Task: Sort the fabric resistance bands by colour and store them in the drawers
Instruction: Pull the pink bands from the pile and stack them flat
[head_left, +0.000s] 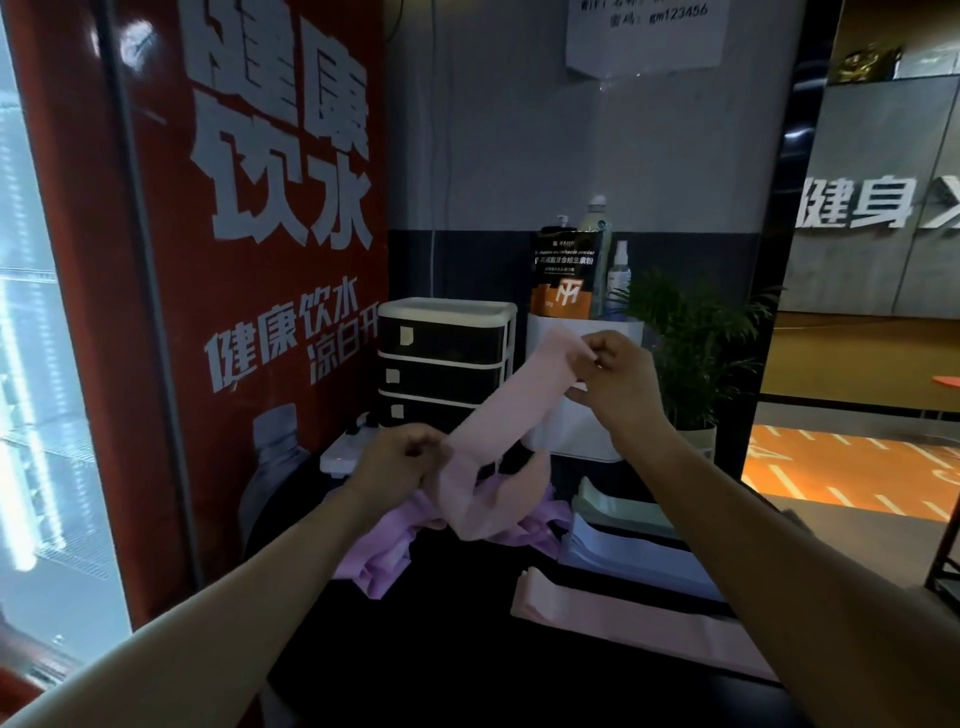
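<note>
While both hands hold it in the air above the bench (467, 649), the pale pink band (511, 395) stretches as a flat, smooth strip slanting up from the left hand (402, 457) to the right hand (610, 371); each grip pinches one end, fingers curled on the cloth. Below it a heap of lilac bands (379, 551) lies crumpled on the dark bench, and another pink band (623, 618) lies flat near the right edge, beside stacked pale trays (618, 525). A black drawer unit (441, 364) with shut drawers stands at the back, near a red poster wall (260, 260), a potted plant (701, 353) and bottles (597, 223).
</note>
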